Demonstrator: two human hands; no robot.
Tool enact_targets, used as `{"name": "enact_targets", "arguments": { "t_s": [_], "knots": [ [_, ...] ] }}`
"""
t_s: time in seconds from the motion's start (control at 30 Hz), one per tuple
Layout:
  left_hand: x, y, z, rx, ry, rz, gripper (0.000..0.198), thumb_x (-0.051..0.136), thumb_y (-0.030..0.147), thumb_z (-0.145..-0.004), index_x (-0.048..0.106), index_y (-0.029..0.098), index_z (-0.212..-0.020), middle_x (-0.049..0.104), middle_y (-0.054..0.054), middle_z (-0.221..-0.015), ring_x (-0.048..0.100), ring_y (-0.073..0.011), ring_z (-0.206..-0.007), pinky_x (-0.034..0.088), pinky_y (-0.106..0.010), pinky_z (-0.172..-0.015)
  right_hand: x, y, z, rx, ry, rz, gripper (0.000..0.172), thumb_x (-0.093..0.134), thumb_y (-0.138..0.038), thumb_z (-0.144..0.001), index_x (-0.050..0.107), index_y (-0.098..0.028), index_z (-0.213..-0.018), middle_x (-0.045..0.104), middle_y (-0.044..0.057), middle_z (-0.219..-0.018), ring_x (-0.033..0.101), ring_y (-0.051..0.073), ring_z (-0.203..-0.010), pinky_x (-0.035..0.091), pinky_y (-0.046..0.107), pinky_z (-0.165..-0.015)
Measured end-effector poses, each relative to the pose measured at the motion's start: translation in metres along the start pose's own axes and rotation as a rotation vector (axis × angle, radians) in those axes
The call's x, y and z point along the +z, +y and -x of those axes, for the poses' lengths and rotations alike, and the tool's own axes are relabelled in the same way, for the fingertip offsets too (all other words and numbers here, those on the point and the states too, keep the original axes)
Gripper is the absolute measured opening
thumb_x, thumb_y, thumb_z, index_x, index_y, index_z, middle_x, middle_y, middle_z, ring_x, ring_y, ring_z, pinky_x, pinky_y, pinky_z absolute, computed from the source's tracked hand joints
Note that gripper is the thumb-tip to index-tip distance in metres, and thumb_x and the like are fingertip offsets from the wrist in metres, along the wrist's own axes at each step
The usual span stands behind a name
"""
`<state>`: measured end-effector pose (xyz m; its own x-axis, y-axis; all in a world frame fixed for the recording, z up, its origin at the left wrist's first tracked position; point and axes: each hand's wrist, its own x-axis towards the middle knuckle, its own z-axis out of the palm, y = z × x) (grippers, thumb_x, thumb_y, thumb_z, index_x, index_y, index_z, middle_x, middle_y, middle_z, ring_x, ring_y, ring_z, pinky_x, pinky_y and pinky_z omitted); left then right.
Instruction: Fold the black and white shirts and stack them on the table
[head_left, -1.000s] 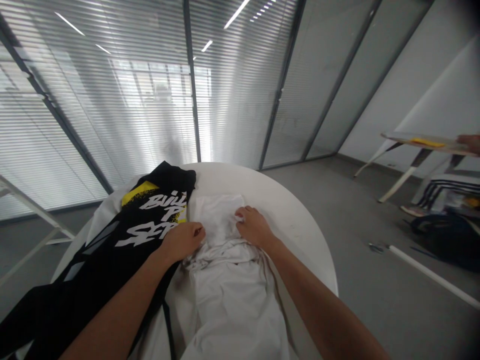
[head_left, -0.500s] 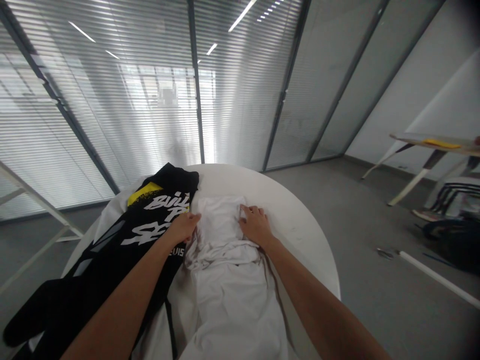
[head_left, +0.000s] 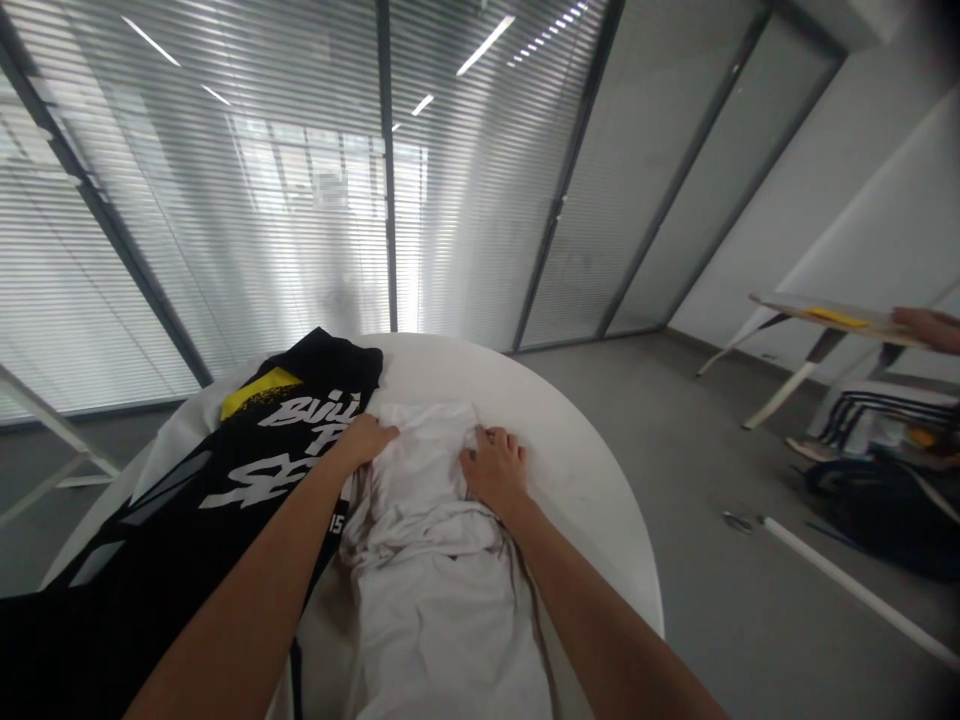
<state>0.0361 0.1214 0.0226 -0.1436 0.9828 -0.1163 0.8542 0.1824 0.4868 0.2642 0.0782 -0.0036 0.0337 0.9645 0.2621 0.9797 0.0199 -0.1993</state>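
A white garment (head_left: 435, 560) lies lengthwise on a round white table (head_left: 577, 470), bunched into folds near its far end. My left hand (head_left: 365, 441) rests on the garment's left edge, fingers stretched flat toward the far end. My right hand (head_left: 491, 468) presses on the right edge, fingers spread and slightly curled over the cloth. A black garment (head_left: 225, 490) with white lettering and a yellow patch lies just left of the white one, touching my left wrist.
Glass walls with blinds (head_left: 300, 180) stand behind the table. Another table (head_left: 825, 320) with a person's hand (head_left: 930, 328) on it is at the right. A dark bag (head_left: 885, 510) and a white pole (head_left: 847, 585) lie on the grey floor.
Both hands slid forward along the white garment's edges toward its far end; my left hand went from curled to flat. The view shifted slightly.
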Motion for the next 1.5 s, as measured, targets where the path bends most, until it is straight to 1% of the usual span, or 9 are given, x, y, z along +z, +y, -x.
{"name": "enact_targets", "arguments": {
  "t_s": [0.13,0.27,0.4,0.57,0.7,0.8,1.03,1.33,1.5],
  "knots": [
    [-0.004,0.0,0.009,0.002,-0.034,0.192,0.028,0.057,0.038,-0.077,0.068,0.015,-0.089,0.071,-0.009,-0.081,0.066,-0.019,-0.07,0.044,-0.024,-0.056,-0.004,0.002,-0.003,-0.017,-0.04,-0.052,0.036,0.049,-0.033,-0.087,0.063,-0.022,-0.118,0.057,0.013,-0.123,0.047,0.029,-0.112,0.033,0.042,-0.093],
    [-0.015,0.0,0.02,-0.053,-0.142,0.596,0.028,0.068,0.032,-0.071,0.066,0.016,-0.093,0.063,-0.001,-0.062,0.049,-0.0109,-0.043,0.031,-0.021,-0.04,-0.007,0.009,-0.01,-0.006,-0.061,-0.166,0.029,0.047,-0.032,-0.089,0.069,-0.021,-0.103,0.064,0.012,-0.112,0.053,0.026,-0.106,0.038,0.037,-0.089],
    [-0.027,-0.002,0.022,-0.086,-0.207,0.858,0.037,0.078,0.025,-0.06,0.066,0.017,-0.094,0.07,-0.005,-0.083,0.061,-0.0138,-0.06,0.045,-0.02,-0.044,-0.008,0.015,-0.019,-0.02,-0.064,-0.46,0.022,0.049,-0.028,-0.084,0.069,-0.02,-0.087,0.068,0.006,-0.092,0.059,0.019,-0.087,0.041,0.029,-0.08],
    [-0.032,0.003,0.023,-0.033,-0.298,1.06,0.051,0.081,0.02,-0.058,0.063,0.016,-0.106,0.07,-0.011,-0.105,0.068,-0.0209,-0.078,0.058,-0.03,-0.051,-0.008,0.017,-0.027,0.114,-0.108,-1.102,0.014,0.057,-0.029,-0.07,0.064,-0.02,-0.079,0.063,-0.002,-0.073,0.056,0.013,-0.067,0.042,0.023,-0.062],
    [-0.034,0.011,0.027,0.003,-0.29,1.165,0.048,0.077,0.016,-0.061,0.063,0.015,-0.106,0.07,-0.011,-0.101,0.069,-0.0202,-0.073,0.06,-0.032,-0.05,-0.014,0.018,-0.025,0.322,-0.274,-1.431,0.02,0.061,-0.028,-0.062,0.058,-0.021,-0.08,0.049,-0.007,-0.059,0.038,0.007,-0.045,0.021,0.018,-0.036],
    [-0.038,0.015,0.031,0.095,-0.3,1.238,0.043,0.076,0.014,-0.061,0.062,0.015,-0.102,0.07,-0.007,-0.094,0.068,-0.0181,-0.068,0.06,-0.031,-0.047,-0.022,0.02,-0.024,0.387,-0.461,-1.569,0.023,0.062,-0.031,-0.063,0.055,-0.021,-0.082,0.047,-0.008,-0.057,0.028,0.005,-0.039,0.007,0.018,-0.033],
    [-0.038,0.021,0.036,0.323,-0.279,1.352,0.034,0.075,0.013,-0.063,0.062,0.017,-0.094,0.063,0.001,-0.08,0.062,-0.0123,-0.062,0.06,-0.028,-0.046,-0.033,0.031,-0.029,0.4,-0.76,-1.661,0.018,0.062,-0.034,-0.073,0.059,-0.018,-0.078,0.055,-0.003,-0.059,0.031,0.005,-0.039,0.007,0.017,-0.032],
    [-0.036,0.022,0.039,0.385,-0.348,1.342,0.049,0.075,0.011,-0.06,0.071,0.016,-0.108,0.07,-0.005,-0.091,0.064,-0.0153,-0.069,0.061,-0.03,-0.053,-0.028,0.032,-0.023,0.243,-0.776,-1.603,0.024,0.072,-0.036,-0.067,0.059,-0.016,-0.069,0.048,-0.007,-0.051,0.023,0.003,-0.039,0.004,0.019,-0.035],
    [-0.032,0.02,0.032,0.369,-0.222,1.236,0.041,0.074,0.015,-0.06,0.072,0.014,-0.1,0.07,-0.005,-0.088,0.065,-0.0172,-0.073,0.062,-0.033,-0.059,-0.032,0.029,-0.023,0.066,-0.426,-1.502,0.043,0.072,-0.028,-0.065,0.067,-0.022,-0.107,0.064,-0.004,-0.074,0.048,0.008,-0.055,0.029,0.016,-0.042]
  ]
}}
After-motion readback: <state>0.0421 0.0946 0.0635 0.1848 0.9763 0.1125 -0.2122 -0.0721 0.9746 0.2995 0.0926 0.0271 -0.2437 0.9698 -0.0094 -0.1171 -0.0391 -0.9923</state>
